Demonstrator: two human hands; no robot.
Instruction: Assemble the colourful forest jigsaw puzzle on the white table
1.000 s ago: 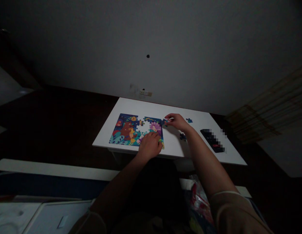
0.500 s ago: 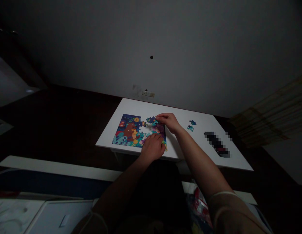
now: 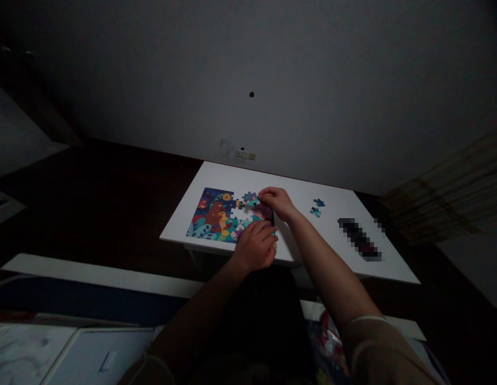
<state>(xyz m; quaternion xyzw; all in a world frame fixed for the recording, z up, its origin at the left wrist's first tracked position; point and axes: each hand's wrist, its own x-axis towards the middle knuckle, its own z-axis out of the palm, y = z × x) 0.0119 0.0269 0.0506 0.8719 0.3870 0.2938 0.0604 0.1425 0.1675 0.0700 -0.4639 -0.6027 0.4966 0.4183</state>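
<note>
A colourful jigsaw puzzle [image 3: 216, 214], partly put together, lies on the white table [image 3: 300, 243]. A white gap shows in its middle and upper right. At its upper right edge my right hand [image 3: 277, 203] is closed, thumb and fingers pinched at the side of a blue puzzle piece [image 3: 250, 197]. My left hand [image 3: 256, 243] lies over the puzzle's lower right corner, fingers stretched out and slightly bent, covering part of the picture. Two loose puzzle pieces [image 3: 317, 207] lie on the table to the right of my right hand.
A dark, pixelated object [image 3: 358, 239] lies on the table's right part. Behind the table rises a grey wall [image 3: 312, 107] with a socket strip [image 3: 246, 154]. A curtain [image 3: 436, 198] hangs at the right, and a crinkled plastic bag [image 3: 331, 342] sits below, beside my right arm.
My left hand has shifted slightly right and its fingers now point more to the right. The blue piece looks paler and tilted differently at my right fingertips. The view has moved slightly.
</note>
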